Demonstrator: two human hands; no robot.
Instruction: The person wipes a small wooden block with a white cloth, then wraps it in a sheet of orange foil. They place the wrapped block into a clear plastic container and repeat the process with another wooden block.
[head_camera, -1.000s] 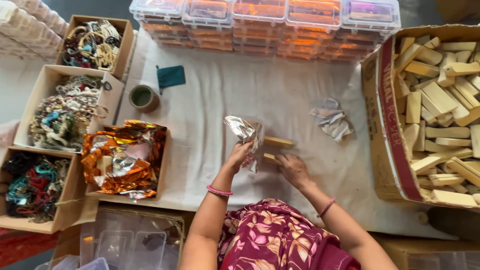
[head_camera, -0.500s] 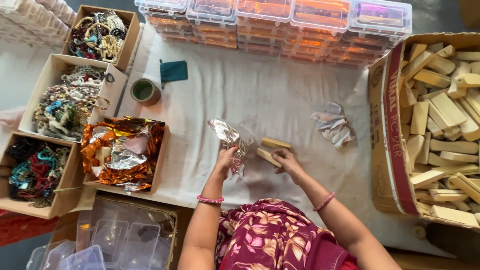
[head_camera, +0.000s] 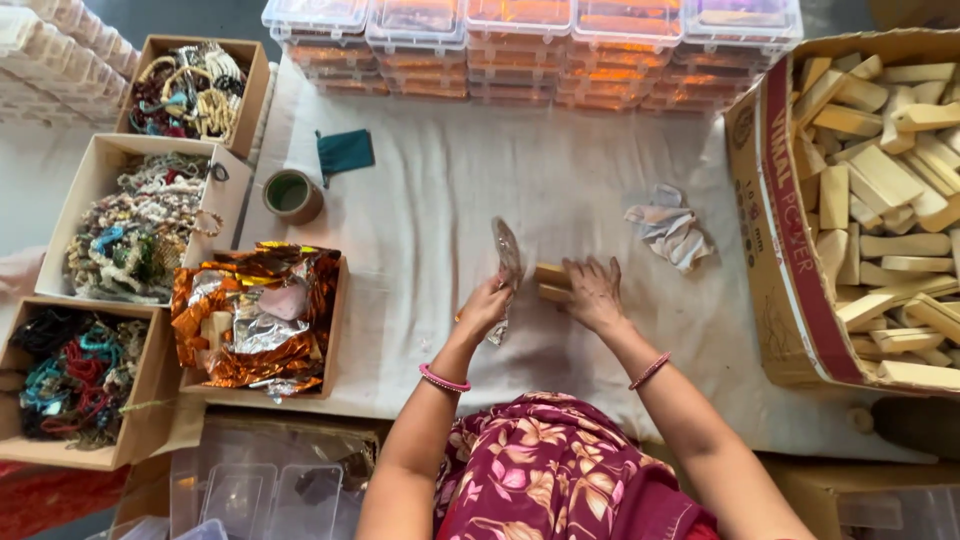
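My left hand (head_camera: 485, 308) pinches a clear plastic wrapper (head_camera: 508, 252) and holds it upright on the white cloth (head_camera: 450, 180). My right hand (head_camera: 592, 292) rests on two small pale wooden blocks (head_camera: 550, 282) stacked just right of the wrapper. Both hands meet at the middle of the cloth, in front of my patterned red dress (head_camera: 545, 470).
A big carton of wooden blocks (head_camera: 880, 200) stands at the right. A crumpled pale wrapper (head_camera: 672, 230) lies near it. Left are boxes of beads (head_camera: 130, 235) and one of orange and silver foil (head_camera: 255, 315). A tape roll (head_camera: 292, 195), a teal pouch (head_camera: 345, 152) and stacked clear containers (head_camera: 530, 45) lie farther back.
The wrapper has been turned from a spread, crumpled shape to an upright narrow one. My right hand has slid onto the blocks, drawing them closer to the wrapper.
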